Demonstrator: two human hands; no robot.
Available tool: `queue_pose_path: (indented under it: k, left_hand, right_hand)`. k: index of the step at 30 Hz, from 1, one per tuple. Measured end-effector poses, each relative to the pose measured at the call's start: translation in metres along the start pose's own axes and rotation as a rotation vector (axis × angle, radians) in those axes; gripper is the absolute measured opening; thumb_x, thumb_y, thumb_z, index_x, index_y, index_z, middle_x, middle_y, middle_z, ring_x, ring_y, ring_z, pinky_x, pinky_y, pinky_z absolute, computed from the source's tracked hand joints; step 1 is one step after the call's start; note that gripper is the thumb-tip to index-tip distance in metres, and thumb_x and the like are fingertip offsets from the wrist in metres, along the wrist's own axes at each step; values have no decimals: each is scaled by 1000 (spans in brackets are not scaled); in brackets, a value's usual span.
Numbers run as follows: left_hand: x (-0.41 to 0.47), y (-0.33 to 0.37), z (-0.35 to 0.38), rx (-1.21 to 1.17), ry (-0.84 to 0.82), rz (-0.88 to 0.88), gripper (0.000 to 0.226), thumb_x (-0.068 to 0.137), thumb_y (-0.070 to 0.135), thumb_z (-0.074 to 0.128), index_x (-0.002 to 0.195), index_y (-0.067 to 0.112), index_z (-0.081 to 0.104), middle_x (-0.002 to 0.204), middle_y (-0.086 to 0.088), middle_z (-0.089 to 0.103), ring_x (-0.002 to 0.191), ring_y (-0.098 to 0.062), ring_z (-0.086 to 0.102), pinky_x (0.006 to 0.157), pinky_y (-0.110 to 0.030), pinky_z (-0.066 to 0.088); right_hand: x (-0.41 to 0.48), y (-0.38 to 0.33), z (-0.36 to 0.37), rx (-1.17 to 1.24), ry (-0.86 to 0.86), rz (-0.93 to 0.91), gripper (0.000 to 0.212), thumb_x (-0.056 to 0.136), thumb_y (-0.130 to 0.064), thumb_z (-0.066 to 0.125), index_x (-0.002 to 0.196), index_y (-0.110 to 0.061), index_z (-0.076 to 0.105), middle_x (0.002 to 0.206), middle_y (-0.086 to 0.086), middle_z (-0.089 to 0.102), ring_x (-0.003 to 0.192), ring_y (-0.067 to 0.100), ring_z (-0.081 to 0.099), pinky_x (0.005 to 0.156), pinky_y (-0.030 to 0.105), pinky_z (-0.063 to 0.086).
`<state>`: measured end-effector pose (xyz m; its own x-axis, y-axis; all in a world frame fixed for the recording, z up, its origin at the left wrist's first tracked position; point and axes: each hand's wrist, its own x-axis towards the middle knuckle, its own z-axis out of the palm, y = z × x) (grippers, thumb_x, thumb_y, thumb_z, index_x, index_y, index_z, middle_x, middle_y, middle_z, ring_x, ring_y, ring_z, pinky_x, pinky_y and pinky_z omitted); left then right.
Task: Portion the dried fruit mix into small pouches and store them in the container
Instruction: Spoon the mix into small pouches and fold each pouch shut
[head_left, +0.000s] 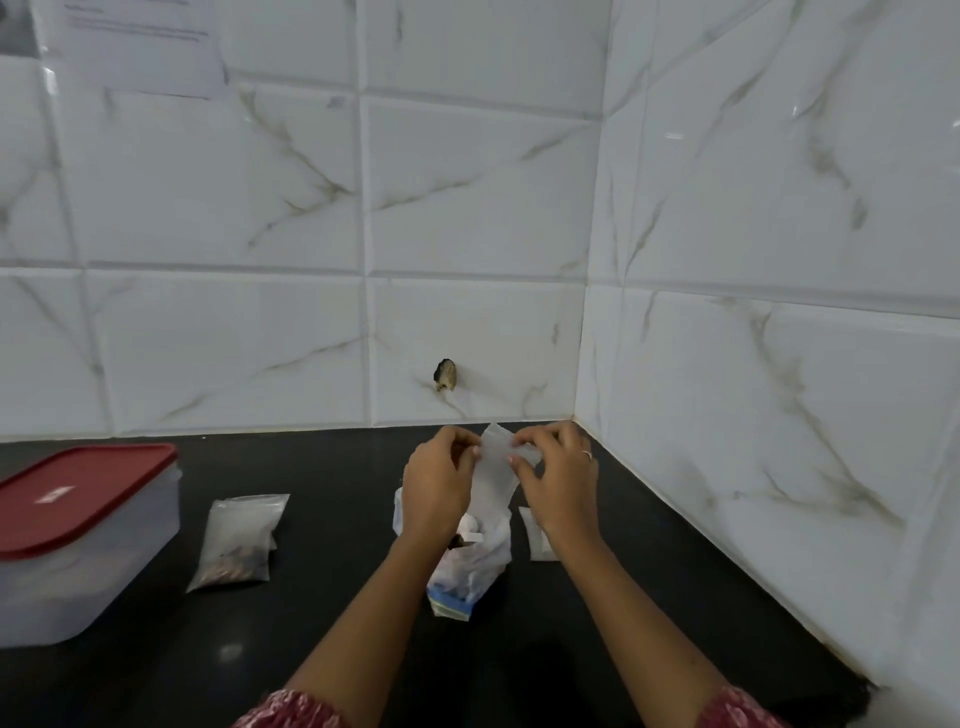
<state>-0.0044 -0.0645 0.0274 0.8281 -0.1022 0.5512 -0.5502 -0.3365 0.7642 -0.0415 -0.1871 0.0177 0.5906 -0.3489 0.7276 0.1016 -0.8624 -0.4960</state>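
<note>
Sleeves (291, 712) of red print frame the bottom edge. Just beyond them, on the black counter (337, 613), one open bag of dried fruit mix (470, 569) stands between the forearms. One flat spare pouch (537, 538) lies beside the right wrist, partly hidden, so more may lie under it. To the left lies one filled pouch (236, 540), and farther left stands one container (78, 582) with its red lid (78, 493) on. Above the bag, the left hand (436, 483) and the right hand (561, 488) both pinch the top edge of one empty pouch (493, 470), fingertips clamped on the film. The step looks to be opening its mouth. It is best to rub the two layers apart between thumb and finger, keeping the pouch over the bag so spills fall back. Behind, the tiled wall (467, 208) shows one dark chipped hole (445, 375).
</note>
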Motion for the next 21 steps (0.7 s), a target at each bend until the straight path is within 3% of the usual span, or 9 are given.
queue_pose_path:
  k: [4,6,9,13,15,17,21]
  left_hand:
    - [2,-10,-33,-62,-50,93,8,91,11,56,91,18,60,88,9,63,84,-2,58,72,-7,45]
    - [3,-16,-52,-88,-159,110,7,90,12,59,92,18,58,89,12,63,84,4,58,71,-2,44]
    - [5,-29,-78,-55,-368,90,30,81,18,71,108,20,57,103,13,61,93,5,58,75,-3,44]
    - [7,-45,-94,-29,-549,-21,71,73,23,79,133,25,43,123,12,49,118,-4,47,95,-16,37]
    - [11,-49,-97,52,-611,-19,73,73,27,79,135,26,42,123,11,51,119,-6,48,94,-17,38]
    - [15,-49,-98,127,-671,0,66,74,30,77,132,25,46,118,9,56,110,-8,54,87,-15,40]
    - [15,-51,-91,114,-703,-16,58,72,31,78,122,25,48,107,8,57,97,-7,55,77,-16,43]
  right_hand:
    - [-2,-26,11,-57,-18,-119,8,82,-22,67,88,-17,67,90,-3,67,95,21,52,77,30,25]
    - [-5,-36,14,16,-102,-159,7,84,-18,65,90,-15,66,89,-5,68,96,18,51,79,29,26]
    - [-11,-47,18,139,-253,-206,9,84,-13,63,92,-11,65,85,-11,58,95,11,50,86,28,37]
    - [-21,-52,23,238,-454,-178,6,85,-12,61,90,-13,61,93,-11,57,88,4,54,76,16,41]
    - [-24,-53,24,270,-533,-149,5,86,-12,60,89,-16,60,87,-19,56,78,-1,55,68,14,43]
    - [-23,-51,24,268,-560,-163,6,87,-11,59,88,-17,61,90,-16,60,76,-3,56,65,10,41]
    - [-20,-45,26,211,-604,-226,22,84,1,55,100,-9,67,122,-9,60,107,3,56,83,3,39]
